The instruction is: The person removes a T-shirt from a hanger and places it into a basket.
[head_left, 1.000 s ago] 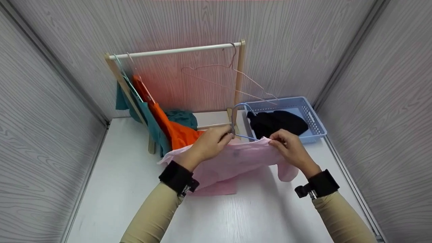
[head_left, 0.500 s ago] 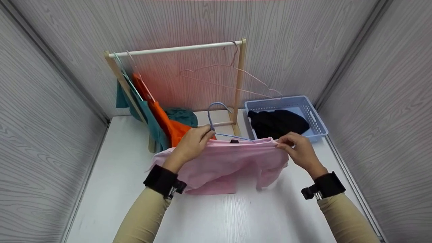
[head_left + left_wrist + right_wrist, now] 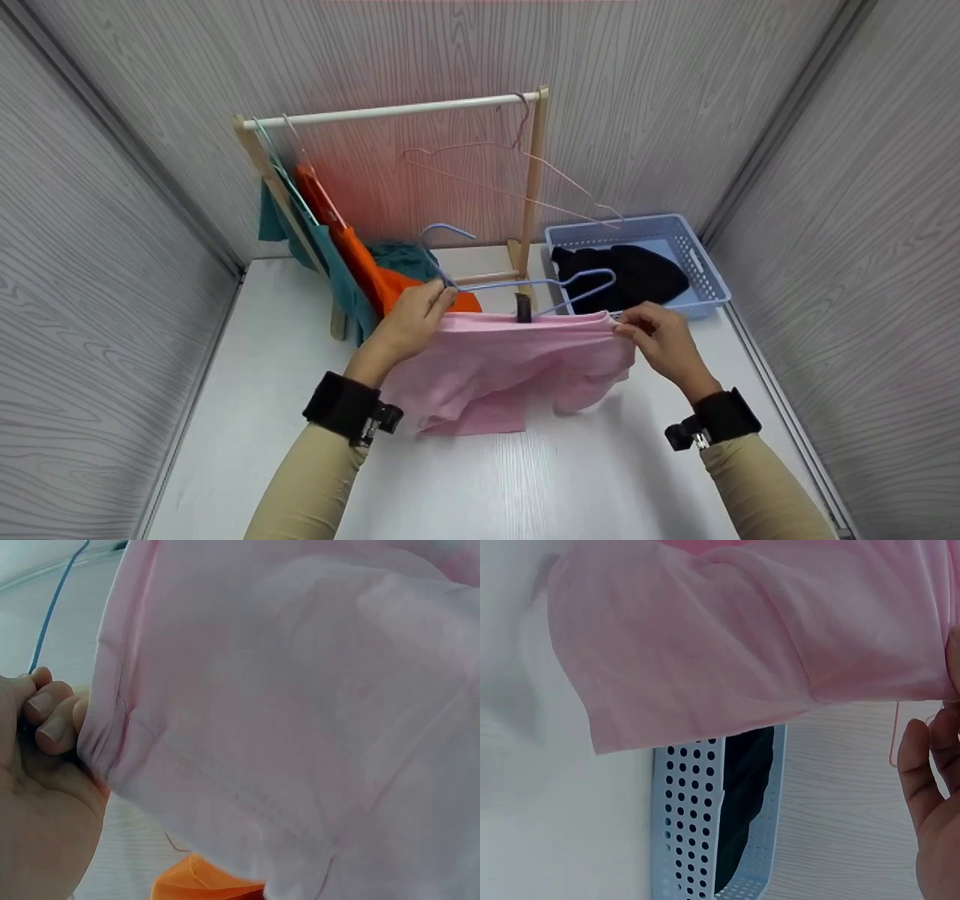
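A pink garment [image 3: 510, 360] hangs stretched between both hands above the white table [image 3: 255, 390]. My left hand [image 3: 439, 296] grips its left top edge together with the neck of a blue wire hanger [image 3: 525, 283]. The hanger's hook points up and left, and its right arm lies bare above the collar. In the left wrist view, curled fingers [image 3: 52, 720] bunch the pink fabric [image 3: 300, 727] beside the blue wire [image 3: 52, 615]. My right hand [image 3: 626, 326] pinches the garment's right top corner. The right wrist view shows the fabric [image 3: 742, 637] draped, with fingers [image 3: 930, 765] at the right edge.
A wooden rack with a white rod [image 3: 390, 112] stands behind, carrying an empty pink wire hanger [image 3: 517, 165]. Orange [image 3: 375, 277] and teal [image 3: 330, 262] garments hang at its left end. A blue basket [image 3: 705, 262] at the right holds a black garment [image 3: 622, 274]. Grey walls enclose the table.
My left hand has carried the blue hanger leftward. Its right arm now shows bare above the collar. The pink garment is pulled wider and flatter between the hands.
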Demonstrator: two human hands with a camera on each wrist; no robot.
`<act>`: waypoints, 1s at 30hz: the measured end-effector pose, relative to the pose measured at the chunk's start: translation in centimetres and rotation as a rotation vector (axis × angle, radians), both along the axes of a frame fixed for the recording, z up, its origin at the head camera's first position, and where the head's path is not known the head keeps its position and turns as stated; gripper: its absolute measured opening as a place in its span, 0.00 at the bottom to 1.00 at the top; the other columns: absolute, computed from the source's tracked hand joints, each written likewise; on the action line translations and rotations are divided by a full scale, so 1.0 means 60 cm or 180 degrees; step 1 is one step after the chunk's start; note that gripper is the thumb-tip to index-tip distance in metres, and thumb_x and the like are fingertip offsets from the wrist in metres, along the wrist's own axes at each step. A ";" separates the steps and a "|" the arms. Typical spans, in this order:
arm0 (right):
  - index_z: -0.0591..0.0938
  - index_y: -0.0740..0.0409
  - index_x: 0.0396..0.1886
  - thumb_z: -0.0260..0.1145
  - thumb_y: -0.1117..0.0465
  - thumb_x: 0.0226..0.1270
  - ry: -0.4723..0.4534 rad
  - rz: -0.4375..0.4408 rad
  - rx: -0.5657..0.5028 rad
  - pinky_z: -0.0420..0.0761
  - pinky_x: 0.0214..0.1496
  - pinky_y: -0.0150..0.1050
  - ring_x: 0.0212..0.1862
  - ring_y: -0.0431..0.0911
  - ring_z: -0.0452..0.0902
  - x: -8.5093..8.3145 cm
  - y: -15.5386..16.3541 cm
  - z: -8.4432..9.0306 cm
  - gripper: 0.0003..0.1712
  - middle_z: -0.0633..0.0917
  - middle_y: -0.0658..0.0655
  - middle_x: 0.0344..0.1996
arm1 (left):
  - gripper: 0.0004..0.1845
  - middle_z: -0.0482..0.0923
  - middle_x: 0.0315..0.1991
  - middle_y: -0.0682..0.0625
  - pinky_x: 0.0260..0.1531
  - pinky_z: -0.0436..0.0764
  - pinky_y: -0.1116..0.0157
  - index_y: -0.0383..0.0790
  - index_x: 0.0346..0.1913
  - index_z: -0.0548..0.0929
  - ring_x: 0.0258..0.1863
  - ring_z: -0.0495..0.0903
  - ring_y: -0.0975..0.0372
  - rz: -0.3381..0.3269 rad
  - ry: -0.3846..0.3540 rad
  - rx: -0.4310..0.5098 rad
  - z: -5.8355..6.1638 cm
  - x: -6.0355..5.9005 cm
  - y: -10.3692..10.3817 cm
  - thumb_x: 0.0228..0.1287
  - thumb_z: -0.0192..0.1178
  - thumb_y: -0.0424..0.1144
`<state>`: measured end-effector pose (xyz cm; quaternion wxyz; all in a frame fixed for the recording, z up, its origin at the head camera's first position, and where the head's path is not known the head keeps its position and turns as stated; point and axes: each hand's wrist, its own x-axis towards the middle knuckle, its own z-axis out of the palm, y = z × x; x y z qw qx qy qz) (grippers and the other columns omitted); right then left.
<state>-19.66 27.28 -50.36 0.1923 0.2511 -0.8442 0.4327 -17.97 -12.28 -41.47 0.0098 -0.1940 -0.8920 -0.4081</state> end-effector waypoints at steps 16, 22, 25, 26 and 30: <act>0.78 0.67 0.48 0.59 0.64 0.72 -0.1394 0.0582 0.0106 0.74 0.44 0.29 0.39 0.42 0.74 0.030 -0.127 0.009 0.12 0.82 0.61 0.38 | 0.16 0.73 0.19 0.53 0.29 0.73 0.65 0.42 0.36 0.80 0.21 0.74 0.62 -0.0020 0.0070 -0.0257 0.021 -0.016 0.082 0.77 0.47 0.47; 0.80 0.62 0.57 0.69 0.56 0.64 -0.1574 0.1157 0.0360 0.75 0.50 0.30 0.46 0.45 0.75 0.027 -0.176 -0.024 0.23 0.84 0.60 0.51 | 0.17 0.78 0.21 0.55 0.30 0.75 0.64 0.45 0.35 0.82 0.23 0.74 0.62 0.0241 0.0245 -0.0450 0.023 -0.032 0.112 0.75 0.48 0.50; 0.78 0.59 0.61 0.71 0.52 0.62 -0.1531 0.1373 0.0546 0.75 0.55 0.33 0.49 0.46 0.76 0.037 -0.204 -0.030 0.29 0.83 0.59 0.54 | 0.17 0.80 0.22 0.54 0.28 0.74 0.65 0.45 0.35 0.83 0.22 0.74 0.61 0.0347 0.0271 -0.0378 0.024 -0.040 0.122 0.75 0.49 0.50; 0.77 0.58 0.62 0.71 0.51 0.61 -0.1517 0.1431 0.0618 0.75 0.57 0.34 0.51 0.46 0.76 0.042 -0.213 -0.032 0.31 0.82 0.59 0.56 | 0.18 0.80 0.22 0.54 0.27 0.74 0.65 0.44 0.34 0.83 0.22 0.75 0.61 0.0375 0.0296 -0.0355 0.024 -0.042 0.124 0.75 0.49 0.49; 0.80 0.57 0.59 0.70 0.52 0.62 -0.1430 0.1668 0.0892 0.76 0.58 0.37 0.50 0.41 0.77 0.058 -0.241 -0.043 0.26 0.85 0.57 0.54 | 0.18 0.80 0.21 0.53 0.26 0.75 0.67 0.44 0.31 0.82 0.20 0.75 0.62 0.0415 0.0352 -0.0257 0.023 -0.048 0.133 0.76 0.49 0.47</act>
